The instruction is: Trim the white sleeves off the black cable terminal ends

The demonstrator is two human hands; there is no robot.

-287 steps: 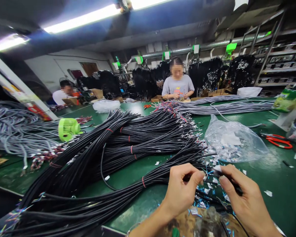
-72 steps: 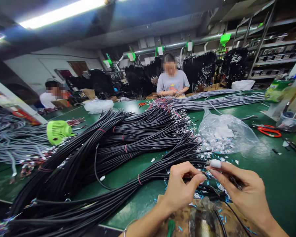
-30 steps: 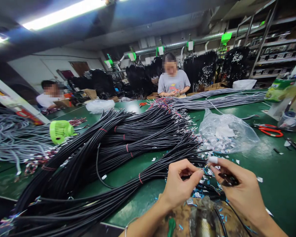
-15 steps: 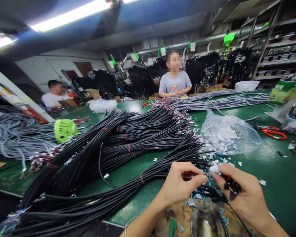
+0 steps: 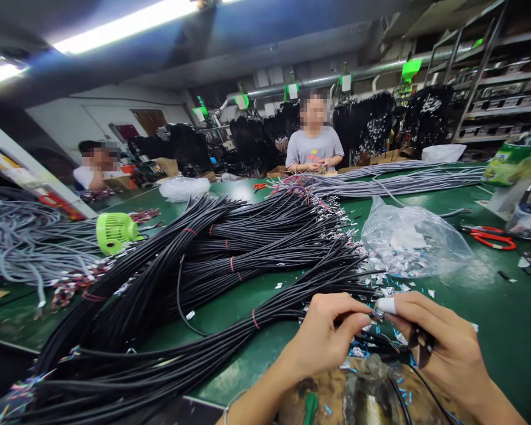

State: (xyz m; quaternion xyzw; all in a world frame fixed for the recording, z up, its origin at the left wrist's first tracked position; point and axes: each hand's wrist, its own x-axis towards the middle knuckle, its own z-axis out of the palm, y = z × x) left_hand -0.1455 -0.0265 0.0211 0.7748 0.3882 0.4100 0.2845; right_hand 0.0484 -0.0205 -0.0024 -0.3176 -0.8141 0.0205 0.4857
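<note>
From the head camera, the left hand point(image 5: 325, 339) and right hand point(image 5: 442, 348) meet fingertip to fingertip low at the bench edge, both pinched on the stripped end of one thin black wire point(image 5: 371, 337), likely so the tiny tip stays steady. The right forefinger wears a white cap, and something dark sits in that palm; I cannot tell what. The black cable bundles point(image 5: 230, 260) fan out just left, ends toward the hands. A clear plastic bag point(image 5: 413, 239) lies close behind.
</note>
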